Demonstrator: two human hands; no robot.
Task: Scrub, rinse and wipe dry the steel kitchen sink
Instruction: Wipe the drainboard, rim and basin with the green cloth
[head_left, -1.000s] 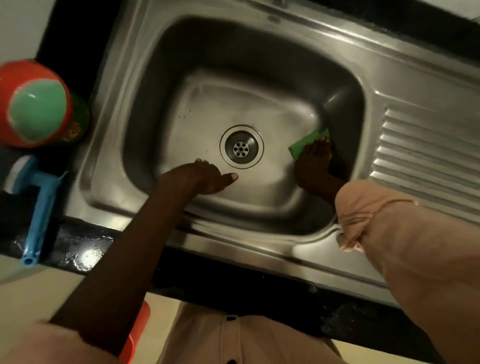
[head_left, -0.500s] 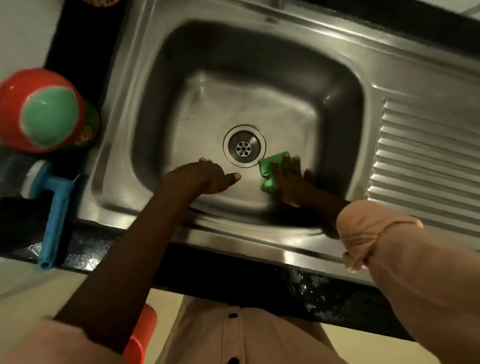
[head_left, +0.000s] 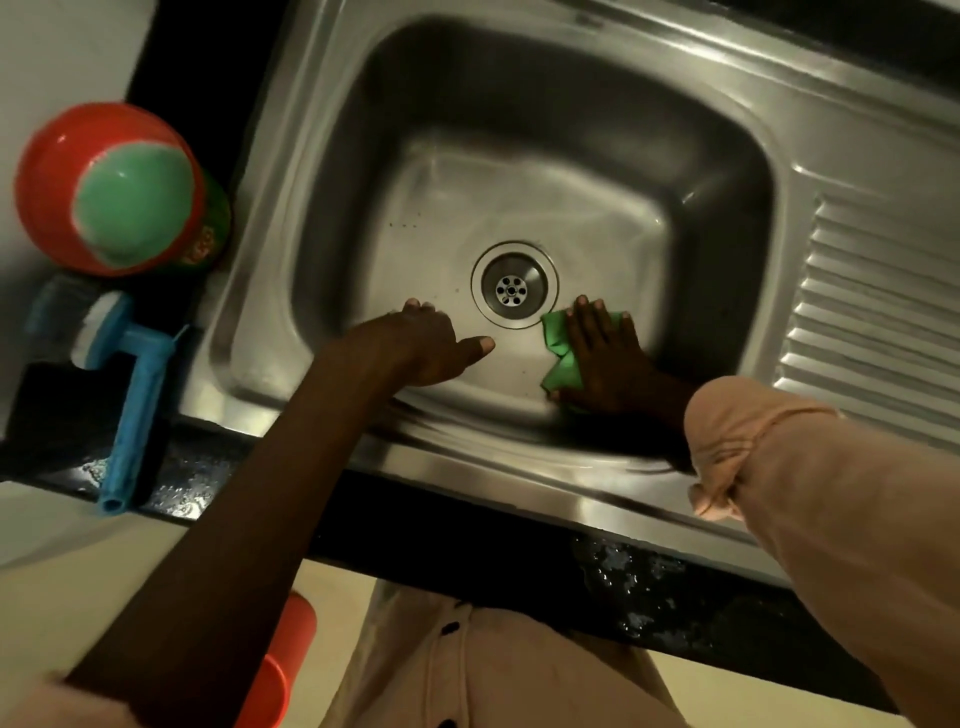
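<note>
In the steel sink (head_left: 322, 171), the right hand (head_left: 605, 358) presses a green cloth (head_left: 560, 349) flat to the basin floor with straight, spread fingers, at 4 o'clock of the drain (head_left: 514, 285); the left hand (head_left: 428, 348) rests bare at 7 o'clock, fingers bent down at the tips, thumb out, holding nothing. A blue brush (head_left: 132, 384) and a red-lidded bottle (head_left: 111, 189) sit at 9 o'clock of the basin.

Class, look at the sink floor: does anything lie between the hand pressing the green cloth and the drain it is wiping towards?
Nothing visible does. The right hand presses the green cloth flat just beside the drain, with only bare steel between. The left hand rests on the drain's other side.
</note>
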